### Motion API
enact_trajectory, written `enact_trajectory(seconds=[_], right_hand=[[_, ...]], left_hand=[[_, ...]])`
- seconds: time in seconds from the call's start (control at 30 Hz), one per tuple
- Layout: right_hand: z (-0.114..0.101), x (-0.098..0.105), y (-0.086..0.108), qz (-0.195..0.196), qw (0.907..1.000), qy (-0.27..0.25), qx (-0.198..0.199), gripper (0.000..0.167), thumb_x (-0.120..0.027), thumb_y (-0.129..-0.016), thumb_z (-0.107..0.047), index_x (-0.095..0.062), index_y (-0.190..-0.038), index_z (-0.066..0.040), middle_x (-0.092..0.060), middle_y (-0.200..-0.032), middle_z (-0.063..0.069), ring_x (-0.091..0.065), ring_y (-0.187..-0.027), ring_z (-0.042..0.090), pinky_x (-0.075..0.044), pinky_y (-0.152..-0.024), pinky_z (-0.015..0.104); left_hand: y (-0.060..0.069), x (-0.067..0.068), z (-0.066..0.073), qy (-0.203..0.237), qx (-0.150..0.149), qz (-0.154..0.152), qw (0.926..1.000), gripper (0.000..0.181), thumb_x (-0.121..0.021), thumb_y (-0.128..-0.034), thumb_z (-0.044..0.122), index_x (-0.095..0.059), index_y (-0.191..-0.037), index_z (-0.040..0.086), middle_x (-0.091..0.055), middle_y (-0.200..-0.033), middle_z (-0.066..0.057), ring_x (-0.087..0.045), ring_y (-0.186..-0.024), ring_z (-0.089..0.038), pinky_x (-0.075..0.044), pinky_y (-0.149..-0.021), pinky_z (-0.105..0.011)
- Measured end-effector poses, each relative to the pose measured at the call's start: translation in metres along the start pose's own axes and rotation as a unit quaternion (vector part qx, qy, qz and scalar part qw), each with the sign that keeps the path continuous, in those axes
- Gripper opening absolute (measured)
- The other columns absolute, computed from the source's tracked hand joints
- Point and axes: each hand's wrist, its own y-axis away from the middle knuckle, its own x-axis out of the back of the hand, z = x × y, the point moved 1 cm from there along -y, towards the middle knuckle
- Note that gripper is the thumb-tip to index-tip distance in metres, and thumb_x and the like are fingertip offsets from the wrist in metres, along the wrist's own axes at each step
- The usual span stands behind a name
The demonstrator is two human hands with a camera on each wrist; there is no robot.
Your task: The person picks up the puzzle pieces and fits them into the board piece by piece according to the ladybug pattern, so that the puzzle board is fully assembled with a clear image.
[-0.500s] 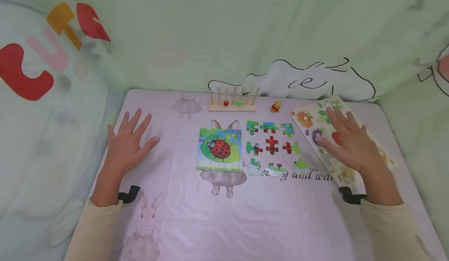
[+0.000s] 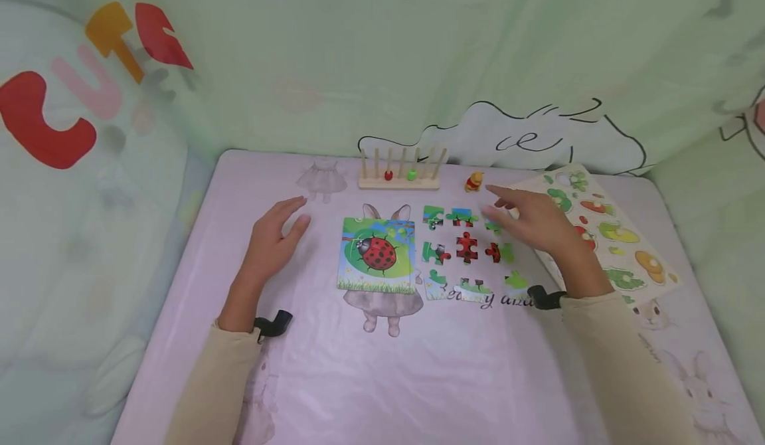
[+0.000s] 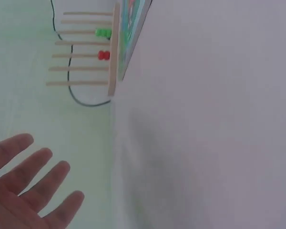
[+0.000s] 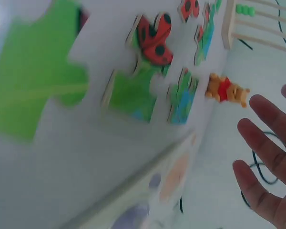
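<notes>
My left hand (image 2: pixel 273 240) is over the table to the left of a square ladybug picture board (image 2: pixel 376 256), fingers extended and holding nothing; the left wrist view shows its fingers spread. My right hand (image 2: pixel 534 219) is above the upper right of the loose ladybug puzzle pieces (image 2: pixel 467 247), its index finger extended toward a small yellow and red bear figure (image 2: pixel 473 181). In the right wrist view the bear (image 4: pixel 226 89) stands apart from the fingertips, and nothing is held. The puzzle pieces lie spaced apart in rows to the right of the board.
A wooden peg rack (image 2: pixel 399 182) with red and green beads stands at the table's back. At the right, partly behind my right arm, lies a board with vegetable pictures (image 2: pixel 648 266). Printed fabric walls rise behind and beside the table (image 2: pixel 382 378).
Both hands have moved inward, the left one to the right and the right one to the left. Their fingers are less spread in the head view. The vegetable board is more exposed.
</notes>
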Motion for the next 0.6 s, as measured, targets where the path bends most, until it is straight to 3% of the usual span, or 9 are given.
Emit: enact_trajectory(seconds=[0.13, 0.37, 0.47, 0.6], right_hand=[[-0.012, -0.009, -0.020, -0.003, 0.9996, 0.000, 0.029, 0.068, -0.056, -0.099, -0.059, -0.056, -0.147, -0.011, -0.069, -0.119, 0.017, -0.061, -0.107, 0.033, -0.051, -0.086, 0.050], [-0.028, -0.023, -0.046, -0.017, 0.9983, -0.001, 0.055, 0.053, -0.064, -0.098, -0.050, -0.067, -0.135, -0.012, -0.071, -0.100, 0.009, -0.058, -0.078, 0.022, -0.045, -0.063, 0.033], [-0.033, -0.028, -0.054, -0.032, 0.9973, -0.018, 0.063, 0.051, -0.065, -0.098, -0.047, -0.068, -0.132, -0.011, -0.070, -0.100, 0.010, -0.058, -0.074, 0.022, -0.045, -0.061, 0.033], [-0.037, -0.034, -0.063, -0.041, 0.9972, -0.011, 0.061, 0.049, -0.067, -0.097, -0.047, -0.070, -0.131, -0.012, -0.072, -0.101, 0.009, -0.060, -0.076, 0.021, -0.046, -0.063, 0.034]], left_hand=[[-0.005, -0.020, 0.001, 0.049, 0.015, -0.008, 0.9987, 0.042, -0.065, -0.1007, 0.029, -0.063, -0.138, 0.009, -0.060, -0.144, -0.010, -0.057, -0.134, -0.029, -0.046, -0.111, -0.052], [-0.014, -0.046, -0.006, 0.095, 0.014, -0.042, 0.9945, 0.036, -0.077, -0.0924, 0.027, -0.072, -0.123, 0.009, -0.064, -0.136, -0.004, -0.056, -0.134, -0.024, -0.043, -0.112, -0.052], [-0.016, -0.051, -0.013, 0.091, 0.002, -0.055, 0.9943, 0.036, -0.081, -0.0889, 0.027, -0.074, -0.120, 0.010, -0.066, -0.133, -0.003, -0.055, -0.133, -0.024, -0.041, -0.114, -0.051], [-0.017, -0.056, -0.020, 0.044, -0.024, -0.071, 0.9962, 0.036, -0.083, -0.0863, 0.029, -0.076, -0.118, 0.013, -0.066, -0.133, -0.003, -0.052, -0.133, -0.025, -0.033, -0.115, -0.054]])
